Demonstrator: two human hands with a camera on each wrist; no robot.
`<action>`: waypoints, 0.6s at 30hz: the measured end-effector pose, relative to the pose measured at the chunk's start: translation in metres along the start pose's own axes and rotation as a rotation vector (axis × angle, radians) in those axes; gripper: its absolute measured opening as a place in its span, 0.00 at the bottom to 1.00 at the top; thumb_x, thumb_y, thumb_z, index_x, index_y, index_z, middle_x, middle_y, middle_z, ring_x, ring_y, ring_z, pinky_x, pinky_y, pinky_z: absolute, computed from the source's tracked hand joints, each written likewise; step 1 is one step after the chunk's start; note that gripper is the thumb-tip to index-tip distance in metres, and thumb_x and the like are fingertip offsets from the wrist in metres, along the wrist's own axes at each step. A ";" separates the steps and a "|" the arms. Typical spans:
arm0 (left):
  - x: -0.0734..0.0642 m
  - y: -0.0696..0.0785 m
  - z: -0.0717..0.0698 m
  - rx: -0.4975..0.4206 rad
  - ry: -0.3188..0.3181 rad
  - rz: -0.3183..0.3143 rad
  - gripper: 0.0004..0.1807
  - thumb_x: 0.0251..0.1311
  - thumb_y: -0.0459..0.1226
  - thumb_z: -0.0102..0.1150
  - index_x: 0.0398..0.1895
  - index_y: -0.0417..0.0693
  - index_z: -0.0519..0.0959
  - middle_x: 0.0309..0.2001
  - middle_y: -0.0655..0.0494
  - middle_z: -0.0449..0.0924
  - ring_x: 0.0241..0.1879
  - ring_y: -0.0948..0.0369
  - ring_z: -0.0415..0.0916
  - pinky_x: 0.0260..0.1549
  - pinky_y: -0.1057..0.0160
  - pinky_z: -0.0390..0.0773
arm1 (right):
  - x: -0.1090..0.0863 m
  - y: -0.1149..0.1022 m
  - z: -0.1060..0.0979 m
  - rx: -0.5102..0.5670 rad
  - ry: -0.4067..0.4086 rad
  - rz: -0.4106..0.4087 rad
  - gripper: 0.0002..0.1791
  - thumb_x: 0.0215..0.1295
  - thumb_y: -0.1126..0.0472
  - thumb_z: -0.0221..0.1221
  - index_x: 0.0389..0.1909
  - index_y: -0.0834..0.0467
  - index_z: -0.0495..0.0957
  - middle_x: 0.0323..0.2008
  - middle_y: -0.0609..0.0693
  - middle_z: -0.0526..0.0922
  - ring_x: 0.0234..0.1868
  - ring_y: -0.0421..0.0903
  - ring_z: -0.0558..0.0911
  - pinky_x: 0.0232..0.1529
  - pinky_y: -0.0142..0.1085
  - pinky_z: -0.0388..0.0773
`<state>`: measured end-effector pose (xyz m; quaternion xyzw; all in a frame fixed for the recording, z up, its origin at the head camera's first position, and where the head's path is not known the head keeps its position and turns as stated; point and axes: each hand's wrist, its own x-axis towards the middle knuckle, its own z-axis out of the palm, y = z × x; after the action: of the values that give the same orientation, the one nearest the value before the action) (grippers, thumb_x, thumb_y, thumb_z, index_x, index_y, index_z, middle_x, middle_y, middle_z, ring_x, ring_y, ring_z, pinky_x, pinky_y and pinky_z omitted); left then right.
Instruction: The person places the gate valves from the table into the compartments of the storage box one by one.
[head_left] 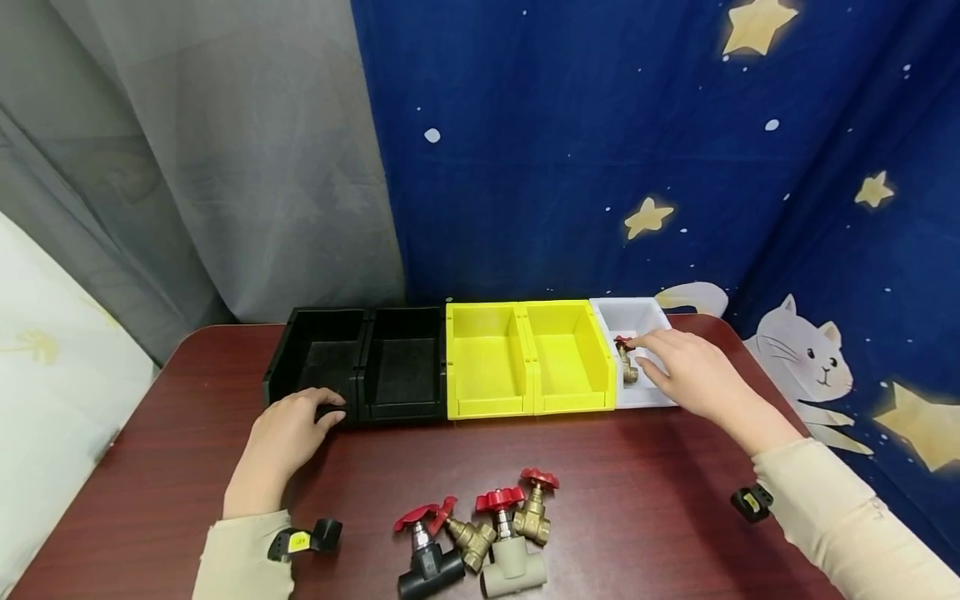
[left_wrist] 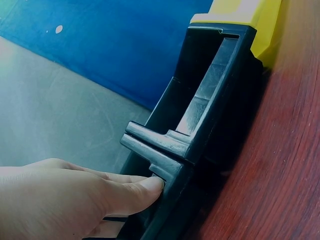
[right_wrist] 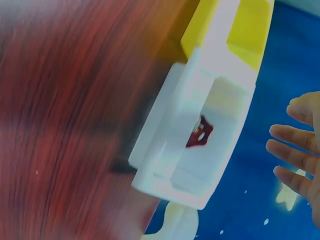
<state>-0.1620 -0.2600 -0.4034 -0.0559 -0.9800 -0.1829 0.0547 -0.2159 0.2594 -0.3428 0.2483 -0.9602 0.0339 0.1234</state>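
Observation:
My left hand (head_left: 288, 437) grips the front edge of the leftmost black bin (head_left: 322, 342), its thumb (left_wrist: 150, 186) by the bin's front corner. Over the white bin (right_wrist: 172, 186) at the right end of the row, my right hand (head_left: 686, 367) has its fingers extended and spread. A brass valve (head_left: 628, 371) with a red handwheel (right_wrist: 201, 132) lies inside that bin, just left of the hand in the head view. The right wrist view shows the fingers (right_wrist: 292, 155) apart from the handwheel, holding nothing.
Two yellow bins (head_left: 491, 404) and another black bin (head_left: 405, 408) stand between the hands. Nearer on the red-brown table (head_left: 637, 517) lie a black tee valve (head_left: 429, 571), a beige tee valve (head_left: 513, 567) and brass valves (head_left: 532, 521), all with red handles. Curtains (head_left: 525, 167) hang behind.

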 end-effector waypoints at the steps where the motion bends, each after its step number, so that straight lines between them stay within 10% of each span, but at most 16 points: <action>1: 0.000 0.000 0.000 -0.001 0.000 0.000 0.10 0.63 0.37 0.65 0.46 0.47 0.84 0.48 0.42 0.82 0.48 0.39 0.78 0.46 0.35 0.75 | -0.001 -0.003 0.000 0.000 0.011 -0.012 0.14 0.66 0.60 0.63 0.51 0.59 0.81 0.47 0.58 0.84 0.48 0.57 0.82 0.50 0.54 0.79; 18: 0.000 0.001 0.001 0.002 0.005 -0.001 0.10 0.63 0.37 0.65 0.46 0.45 0.84 0.47 0.41 0.82 0.47 0.39 0.78 0.45 0.36 0.75 | -0.012 -0.056 0.002 0.028 0.080 -0.231 0.15 0.59 0.60 0.68 0.47 0.58 0.83 0.42 0.51 0.85 0.45 0.51 0.83 0.48 0.49 0.80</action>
<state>-0.1619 -0.2588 -0.4036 -0.0547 -0.9801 -0.1821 0.0570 -0.1788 0.2159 -0.3482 0.3573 -0.9190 0.0427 0.1610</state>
